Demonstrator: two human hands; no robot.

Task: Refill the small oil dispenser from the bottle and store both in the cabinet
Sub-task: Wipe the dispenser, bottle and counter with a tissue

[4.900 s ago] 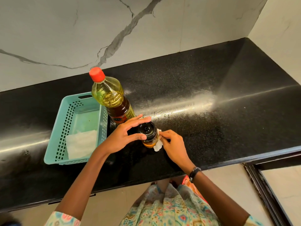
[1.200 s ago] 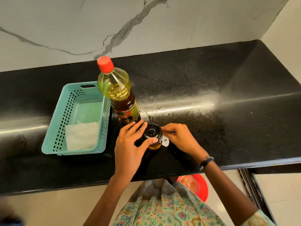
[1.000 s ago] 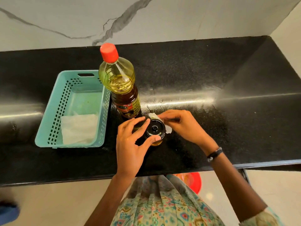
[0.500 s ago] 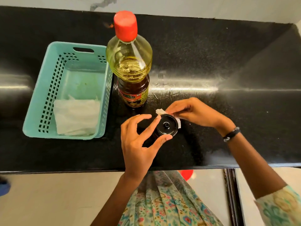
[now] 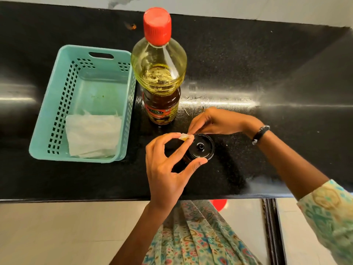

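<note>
Both hands work at the small oil dispenser [image 5: 200,148] standing before the oil bottle [image 5: 159,73]: left hand [image 5: 168,163] grips its lid, right hand [image 5: 219,121] pinches an oily tissue scrap [image 5: 185,136]. Wiping looks nearly done; next comes storing both in the cabinet.

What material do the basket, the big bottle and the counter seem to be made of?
Basket: likely moulded plastic, matte turquoise, with punched holes. Big bottle: clear plastic by its look, oil visible through it; ribbed red cap, plastic. Counter: polished black speckled stone, possibly granite, reflecting light.
</note>
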